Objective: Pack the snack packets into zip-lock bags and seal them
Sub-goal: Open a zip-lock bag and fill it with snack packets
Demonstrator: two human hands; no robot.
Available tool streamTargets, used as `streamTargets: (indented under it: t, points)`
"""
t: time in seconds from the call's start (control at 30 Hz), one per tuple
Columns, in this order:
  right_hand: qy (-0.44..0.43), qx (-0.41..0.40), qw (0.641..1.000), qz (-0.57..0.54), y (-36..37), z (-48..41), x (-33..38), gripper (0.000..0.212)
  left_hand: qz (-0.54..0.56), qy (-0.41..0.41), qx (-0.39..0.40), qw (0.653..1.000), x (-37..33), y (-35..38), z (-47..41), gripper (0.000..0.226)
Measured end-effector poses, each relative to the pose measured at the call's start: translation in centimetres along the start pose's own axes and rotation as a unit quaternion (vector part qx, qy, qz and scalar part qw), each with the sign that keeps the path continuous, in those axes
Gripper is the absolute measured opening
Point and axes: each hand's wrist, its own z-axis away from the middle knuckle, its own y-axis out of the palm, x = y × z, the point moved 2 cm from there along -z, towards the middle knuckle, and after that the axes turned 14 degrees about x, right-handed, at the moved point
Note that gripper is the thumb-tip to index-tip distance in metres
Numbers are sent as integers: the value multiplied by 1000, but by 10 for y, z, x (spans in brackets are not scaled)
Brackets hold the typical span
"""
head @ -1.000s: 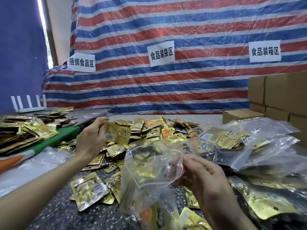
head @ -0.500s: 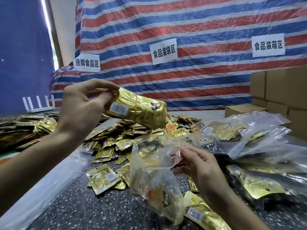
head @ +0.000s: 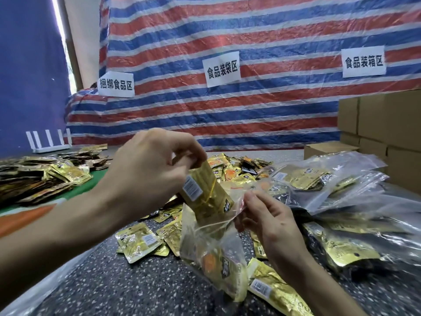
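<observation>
Insertion of 1 snack packet [head: 205, 195], pinched at its top by the left hand [head: 148, 169], its lower end inside the zip-lock bag [head: 211, 247] above the table's [head: 114, 288] near edge. The bag's rim is pinched by the right hand [head: 271, 222]. The mouth is best held wide and the packet slid in flat.

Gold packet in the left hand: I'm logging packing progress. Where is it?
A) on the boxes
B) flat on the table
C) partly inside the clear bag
C: the left hand pinches the gold packet, whose lower end sits in the clear bag the right hand holds.
</observation>
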Motion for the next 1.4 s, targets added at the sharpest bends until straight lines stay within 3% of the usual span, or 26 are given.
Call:
streamTargets:
  t: [0.3, 0.5, 0.63, 0.97, 1.17, 1.23, 1.33, 1.4]
  points:
    - [-11, -46, 997, 55, -6, 1, 2, 35, -154, -64, 77, 983, -25, 4, -18, 22]
    - [-33, -35, 997, 67, -3, 1, 8, 34, -86, -84, 115, 986, -22, 22, -22, 23]
    - [-55, -8, 996, 63, 3, 2, 12, 28, -74, -89, 104, 988, -19, 44, -24, 22]
    - [-55, 23, 996, 64, 7, 5, 18, 29, -26, -90, -22, 995, -7, 33, -29, 24]
    - [-71, 5, 996, 45, 7, 6, 21, 28, -117, -107, 111, 981, -4, 67, -19, 18]
    - [-77, -6, 995, 62, 8, 6, 22, 29, -74, -80, 157, 982, -1, 69, -16, 37]
    - [-71, -53, 994, 61, 2, 5, 21, 28, 101, -50, 160, 981, 7, 55, -2, 70]
    - [-60, -93, 991, 81, -4, 5, 21, 28, 87, -14, 164, 983, 19, 48, 12, 59]
